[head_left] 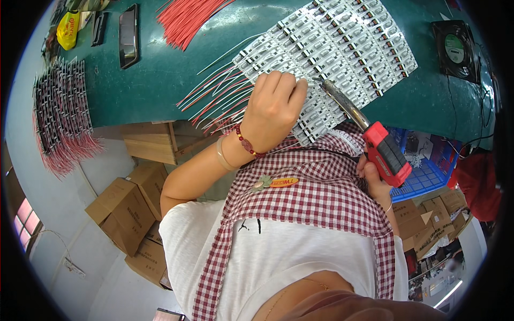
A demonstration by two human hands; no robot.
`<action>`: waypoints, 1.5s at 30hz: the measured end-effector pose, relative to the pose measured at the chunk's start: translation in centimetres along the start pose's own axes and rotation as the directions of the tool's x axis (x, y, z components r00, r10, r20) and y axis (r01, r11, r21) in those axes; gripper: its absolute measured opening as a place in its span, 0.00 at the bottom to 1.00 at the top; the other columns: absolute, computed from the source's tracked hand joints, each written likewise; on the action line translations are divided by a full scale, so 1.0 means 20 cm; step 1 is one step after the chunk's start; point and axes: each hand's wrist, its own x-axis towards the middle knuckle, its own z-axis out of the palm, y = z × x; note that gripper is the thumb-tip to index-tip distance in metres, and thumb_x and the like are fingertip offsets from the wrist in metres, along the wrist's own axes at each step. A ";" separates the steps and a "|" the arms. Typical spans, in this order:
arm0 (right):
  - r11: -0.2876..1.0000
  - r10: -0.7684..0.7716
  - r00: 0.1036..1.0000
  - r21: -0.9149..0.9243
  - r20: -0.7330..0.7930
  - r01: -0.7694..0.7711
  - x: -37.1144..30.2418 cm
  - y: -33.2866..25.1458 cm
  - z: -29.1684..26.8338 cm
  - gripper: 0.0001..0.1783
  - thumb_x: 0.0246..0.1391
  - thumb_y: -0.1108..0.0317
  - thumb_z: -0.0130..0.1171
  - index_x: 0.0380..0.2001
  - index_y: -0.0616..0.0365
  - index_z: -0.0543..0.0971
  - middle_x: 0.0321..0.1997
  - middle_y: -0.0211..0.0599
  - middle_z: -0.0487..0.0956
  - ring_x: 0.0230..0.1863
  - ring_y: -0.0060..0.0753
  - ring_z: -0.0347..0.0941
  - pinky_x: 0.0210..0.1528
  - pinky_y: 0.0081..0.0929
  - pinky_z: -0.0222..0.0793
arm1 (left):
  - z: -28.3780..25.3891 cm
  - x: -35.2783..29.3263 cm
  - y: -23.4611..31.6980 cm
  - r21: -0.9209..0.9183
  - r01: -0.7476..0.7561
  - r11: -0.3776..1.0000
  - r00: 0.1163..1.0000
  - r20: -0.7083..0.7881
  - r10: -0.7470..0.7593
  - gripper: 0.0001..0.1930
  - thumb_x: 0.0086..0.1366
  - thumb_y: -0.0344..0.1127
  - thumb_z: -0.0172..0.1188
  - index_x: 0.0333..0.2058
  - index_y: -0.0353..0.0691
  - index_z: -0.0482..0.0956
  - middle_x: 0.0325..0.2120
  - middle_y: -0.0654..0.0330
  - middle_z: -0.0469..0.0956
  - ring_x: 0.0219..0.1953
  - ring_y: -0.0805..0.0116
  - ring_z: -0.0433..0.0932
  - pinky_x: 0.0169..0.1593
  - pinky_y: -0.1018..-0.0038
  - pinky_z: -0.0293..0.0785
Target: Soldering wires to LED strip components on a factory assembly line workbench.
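Your neck (pixel 300 291) is showing at the lower edge, and below it your white shirt (pixel 305 246) is sitting under a red-and-white checked apron (pixel 316 200). At the far left, a bunch of wired circuit boards (pixel 61 101) is lying at the end of the green table (pixel 142 91), its red and white wires pointing toward your side. Cardboard boxes (pixel 126 211) are standing below. Along the table's far side, a yellow bag (pixel 68 30), a dark phone (pixel 128 36) and a bundle of red wires (pixel 190 21) are lying from left to right.

Your left hand (pixel 274 104), wearing 2 bands at the wrist, is resting over the near part of the large sheet of circuit boards (pixel 348 51), fingers curling together; you are hiding what lies under them, so I cannot tell whether they are pinching anything. Red and white wires (pixel 219 99) are fanning out leftward from the sheet. Your right hand (pixel 376 181) is wrapping around the red-and-black handle of a soldering iron (pixel 383 150), whose tip is pointing over the sheet, just beside your left fingertips. Farther right, a blue basket (pixel 420 179) is standing below the table, and a black fan (pixel 455 51) is lying on top.
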 end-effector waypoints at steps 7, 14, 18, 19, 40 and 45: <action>0.994 -0.009 0.997 -0.108 0.083 0.018 -0.01 0.04 -0.02 0.25 0.61 0.59 0.60 0.54 0.67 0.72 0.27 0.33 0.75 0.25 0.20 0.67 0.29 0.21 0.63 | -0.01 0.02 0.00 -0.014 0.005 1.000 1.000 0.015 -0.005 0.13 0.51 0.24 0.58 0.38 0.33 0.81 0.26 0.59 0.68 0.29 0.63 0.70 0.35 0.68 0.66; 0.996 0.016 1.000 -0.084 -0.010 -0.016 -0.02 -0.01 -0.03 0.31 0.61 0.53 0.61 0.59 0.65 0.69 0.28 0.33 0.75 0.26 0.20 0.67 0.29 0.19 0.63 | -0.02 0.03 0.00 -0.011 0.002 1.000 0.999 0.046 -0.001 0.13 0.51 0.25 0.58 0.38 0.34 0.80 0.26 0.59 0.67 0.30 0.63 0.69 0.35 0.69 0.65; 0.998 0.010 1.000 -0.061 -0.003 -0.010 -0.01 -0.02 -0.02 0.32 0.60 0.52 0.62 0.59 0.64 0.69 0.28 0.33 0.75 0.26 0.20 0.68 0.28 0.18 0.63 | -0.02 0.02 0.00 0.009 -0.003 1.000 0.998 0.055 0.002 0.13 0.51 0.25 0.58 0.38 0.34 0.80 0.26 0.60 0.67 0.30 0.63 0.69 0.35 0.68 0.65; 0.998 0.007 1.000 -0.061 -0.004 -0.007 0.00 -0.02 -0.01 0.32 0.60 0.52 0.62 0.59 0.64 0.69 0.28 0.33 0.75 0.25 0.20 0.68 0.28 0.18 0.63 | -0.02 0.02 0.00 0.020 -0.003 1.000 0.998 0.062 0.002 0.12 0.51 0.25 0.58 0.37 0.35 0.80 0.26 0.60 0.68 0.30 0.63 0.69 0.36 0.68 0.65; 0.892 -0.139 0.902 0.344 -0.410 0.293 0.17 -0.20 -0.21 0.31 0.63 0.45 0.54 0.54 0.64 0.67 0.20 0.34 0.69 0.18 0.20 0.62 0.20 0.20 0.61 | -0.02 0.03 -0.01 0.179 0.097 0.979 0.994 0.036 -0.105 0.09 0.53 0.27 0.57 0.34 0.43 0.79 0.28 0.63 0.71 0.32 0.64 0.71 0.38 0.66 0.64; 0.794 -0.331 0.599 0.128 -0.729 0.594 0.26 -0.28 -0.66 0.27 0.67 0.50 0.47 0.57 0.62 0.66 0.22 0.33 0.69 0.20 0.20 0.62 0.25 0.20 0.61 | -0.02 0.08 0.02 0.194 0.059 0.979 0.995 0.066 -0.073 0.10 0.56 0.29 0.55 0.37 0.39 0.78 0.30 0.60 0.70 0.36 0.62 0.71 0.43 0.65 0.66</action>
